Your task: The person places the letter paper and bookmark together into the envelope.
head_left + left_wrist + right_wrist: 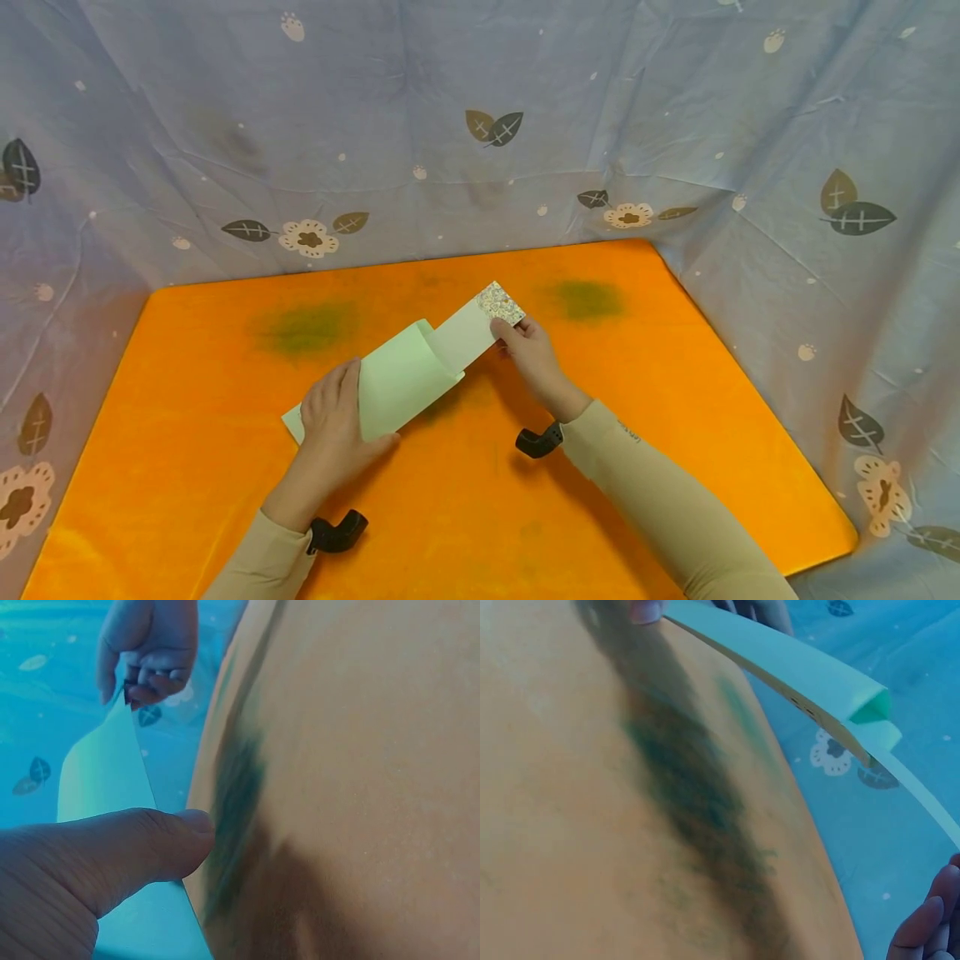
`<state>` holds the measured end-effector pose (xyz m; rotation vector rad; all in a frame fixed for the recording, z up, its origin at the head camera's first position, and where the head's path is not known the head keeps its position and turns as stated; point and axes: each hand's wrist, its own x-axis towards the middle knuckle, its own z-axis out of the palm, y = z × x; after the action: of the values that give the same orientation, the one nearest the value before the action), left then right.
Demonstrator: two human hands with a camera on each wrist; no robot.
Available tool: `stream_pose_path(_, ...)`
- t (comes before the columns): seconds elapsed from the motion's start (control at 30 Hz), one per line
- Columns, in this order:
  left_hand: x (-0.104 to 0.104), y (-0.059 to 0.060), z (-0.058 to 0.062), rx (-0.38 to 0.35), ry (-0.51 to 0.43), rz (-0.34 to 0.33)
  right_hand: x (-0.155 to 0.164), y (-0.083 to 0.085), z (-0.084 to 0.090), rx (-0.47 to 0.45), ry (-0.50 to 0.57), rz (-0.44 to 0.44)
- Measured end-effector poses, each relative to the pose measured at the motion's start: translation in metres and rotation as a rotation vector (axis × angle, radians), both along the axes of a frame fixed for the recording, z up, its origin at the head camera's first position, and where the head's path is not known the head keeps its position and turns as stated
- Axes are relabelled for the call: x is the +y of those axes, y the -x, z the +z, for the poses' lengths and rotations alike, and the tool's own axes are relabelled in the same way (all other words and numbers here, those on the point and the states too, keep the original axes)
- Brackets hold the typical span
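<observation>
A pale green paper envelope [408, 375] is held above the table, tilted up to the right in the head view. My left hand [330, 425] grips its left part, the thumb along the near edge and the fingers over the far edge. From the envelope's mouth [874, 709] at the right end sticks a whitish card [459, 335] with a speckled, patterned end. My right hand [532, 358] pinches that outer end between thumb and fingers. The card's other end is hidden inside the envelope. A pale corner [294, 423] shows beyond my left hand.
An orange cloth-covered table [637, 483] with dark greenish patches lies below. Blue-grey curtains [420, 75] printed with leaves and flowers stand along its back and sides. Black wrist devices [339, 532] sit at both cuffs.
</observation>
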<state>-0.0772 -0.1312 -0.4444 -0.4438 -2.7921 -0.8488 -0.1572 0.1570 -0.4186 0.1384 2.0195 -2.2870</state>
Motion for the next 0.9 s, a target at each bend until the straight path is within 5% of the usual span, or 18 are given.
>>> stream_pose_path(0.33,0.0,0.001,0.0,0.005,0.005,-0.007,0.011,0.002,0.004,0.011,-0.025,-0.096)
stream_pose_path(0.9,0.001,0.002,0.001,-0.013,0.015,-0.003,0.001,-0.003,0.003,0.066,-0.094,-0.019)
